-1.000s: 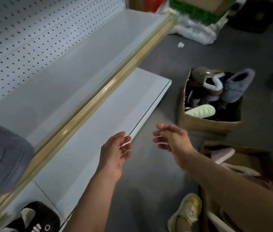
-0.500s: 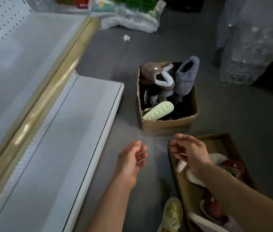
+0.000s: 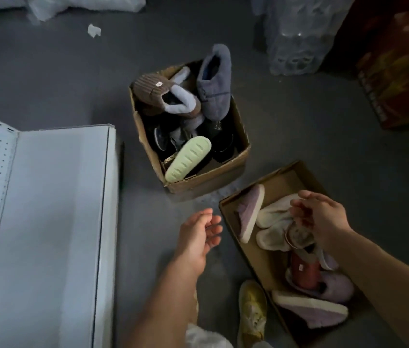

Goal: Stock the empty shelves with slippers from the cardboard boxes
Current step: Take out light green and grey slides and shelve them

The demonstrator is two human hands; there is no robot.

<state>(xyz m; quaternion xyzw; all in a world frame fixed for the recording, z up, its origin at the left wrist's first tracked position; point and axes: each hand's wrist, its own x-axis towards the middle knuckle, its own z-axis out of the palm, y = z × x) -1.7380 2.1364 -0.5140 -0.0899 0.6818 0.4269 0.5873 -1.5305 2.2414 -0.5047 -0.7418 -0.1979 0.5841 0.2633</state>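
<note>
Two cardboard boxes stand on the grey floor. The far box holds a brown ribbed slipper, a grey-blue slipper, a pale green sole and dark slippers. The near box holds lilac slippers, cream slippers and a red one. My right hand hovers over the near box above the cream slippers, fingers loosely curled, holding nothing. My left hand hangs relaxed over the floor just left of that box. The white bottom shelf lies bare at the left.
My yellow shoe stands on the floor beside the near box. Clear plastic-wrapped packs and a red-patterned carton stand at the back right. White bags and a paper scrap lie at the back.
My view has swung right and down from the shelves to the boxes. My right hand has moved over the near box; my left hand has followed to its left edge.
</note>
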